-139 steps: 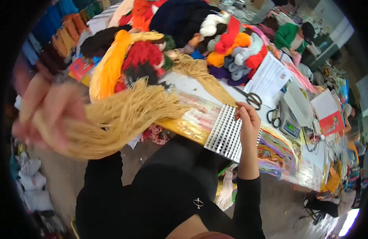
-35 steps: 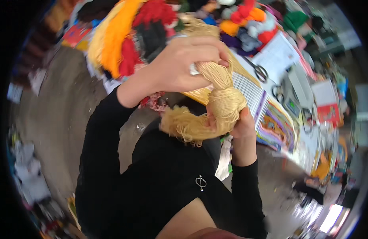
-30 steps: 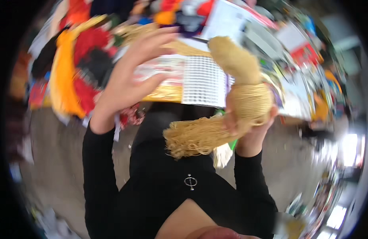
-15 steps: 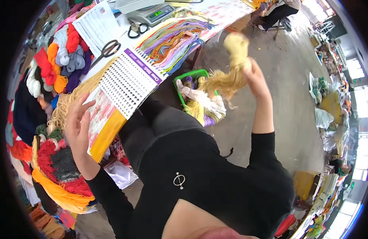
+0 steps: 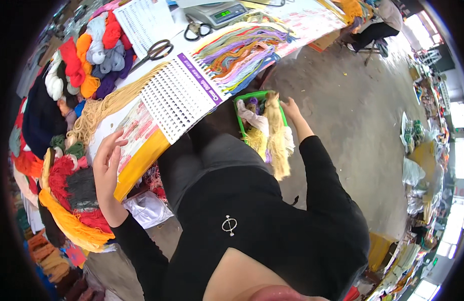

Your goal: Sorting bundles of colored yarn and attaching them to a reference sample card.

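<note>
L hand [image 5: 107,165]: fingers spread, flat on table [image 5: 141,173] edge w/ yellow front | R hand [image 5: 291,108]: closed on tan yarn bundle [image 5: 277,135], hanging over green basket [image 5: 249,98] on floor | white hole-grid card [image 5: 179,95] w/ purple strip just R of L hand | scissors [image 5: 154,51] behind card.

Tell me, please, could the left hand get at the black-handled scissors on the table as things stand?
Probably yes: the left hand rests open at the table edge, and only flat sheets and the white perforated card lie between it and the scissors.
</note>
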`<state>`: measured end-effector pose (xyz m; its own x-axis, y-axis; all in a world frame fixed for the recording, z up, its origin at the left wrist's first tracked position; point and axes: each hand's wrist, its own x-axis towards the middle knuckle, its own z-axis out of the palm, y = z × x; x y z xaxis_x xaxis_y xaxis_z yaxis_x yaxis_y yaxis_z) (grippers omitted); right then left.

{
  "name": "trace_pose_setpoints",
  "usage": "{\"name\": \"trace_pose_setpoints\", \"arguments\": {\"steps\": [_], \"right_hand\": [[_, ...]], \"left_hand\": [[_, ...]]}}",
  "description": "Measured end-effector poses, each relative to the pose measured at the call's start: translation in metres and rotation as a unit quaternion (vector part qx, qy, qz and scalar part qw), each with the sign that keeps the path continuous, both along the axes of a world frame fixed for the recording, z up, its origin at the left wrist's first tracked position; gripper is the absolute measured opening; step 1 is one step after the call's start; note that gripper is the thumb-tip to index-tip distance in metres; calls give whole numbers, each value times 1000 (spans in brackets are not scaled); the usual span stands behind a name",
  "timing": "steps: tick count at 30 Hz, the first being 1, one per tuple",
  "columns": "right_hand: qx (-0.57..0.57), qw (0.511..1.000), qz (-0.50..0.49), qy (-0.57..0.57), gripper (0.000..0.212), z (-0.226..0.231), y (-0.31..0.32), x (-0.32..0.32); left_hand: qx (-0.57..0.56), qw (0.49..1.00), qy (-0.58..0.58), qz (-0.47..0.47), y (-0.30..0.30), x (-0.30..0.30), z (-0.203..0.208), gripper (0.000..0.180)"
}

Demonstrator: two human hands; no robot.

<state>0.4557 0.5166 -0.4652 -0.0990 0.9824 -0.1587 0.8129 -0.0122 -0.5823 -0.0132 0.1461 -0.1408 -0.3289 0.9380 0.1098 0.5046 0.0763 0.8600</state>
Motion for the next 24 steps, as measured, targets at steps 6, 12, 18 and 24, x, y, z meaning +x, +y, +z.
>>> {"name": "trace_pose_setpoints", "arguments": {"steps": [6, 12, 18, 24], "right_hand": [[-52, 992, 71, 87, 33, -79, -4, 4], [-308, 945, 81, 73, 22, -135, -56, 4], [-339, 914, 195, 113, 23, -77, -60, -82], [-243, 866, 379, 220, 29, -6, -88, -161]], "left_hand": [[-20, 996, 3, 91, -49, -31, -19, 28], [19, 973, 90, 212, -115, -75, -22, 20], [91, 802, 288, 515, -215, -165, 35, 25], [-102, 675, 109, 723, -268, -295, 17, 53]]}}
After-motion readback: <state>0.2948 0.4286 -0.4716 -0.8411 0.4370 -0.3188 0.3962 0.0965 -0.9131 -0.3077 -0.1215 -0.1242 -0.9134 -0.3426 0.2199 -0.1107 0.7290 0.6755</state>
